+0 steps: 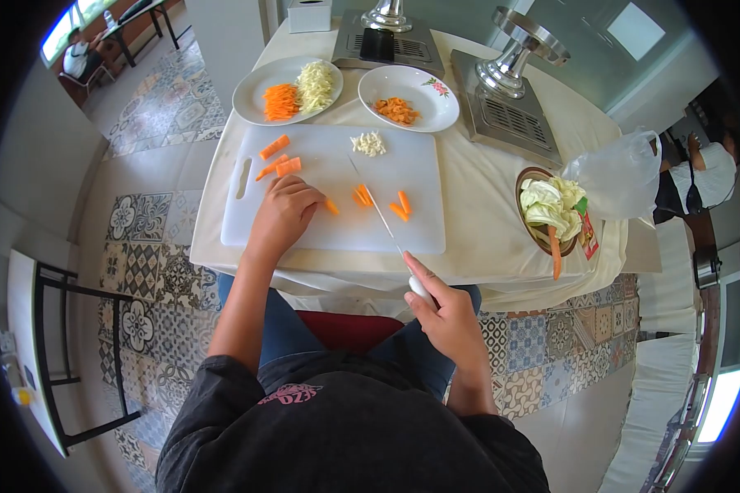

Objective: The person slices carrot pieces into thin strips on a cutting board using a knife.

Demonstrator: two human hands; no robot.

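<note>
My right hand is closed on the white handle of a knife, whose blade points up and left over the white cutting board. Cut carrot sticks lie beside the blade on its left, and more sticks on its right. My left hand has its fingers curled down at the board, next to a small carrot piece; whatever its fingertips hold is hidden. Larger carrot pieces lie just beyond my left hand. Chopped white bits form a small heap near the far edge.
Behind the board stand a plate of shredded carrot and pale shreds and a bowl with orange pieces. Metal stoves are at the back. A bowl of cabbage and a plastic bag are right. People sit in the background.
</note>
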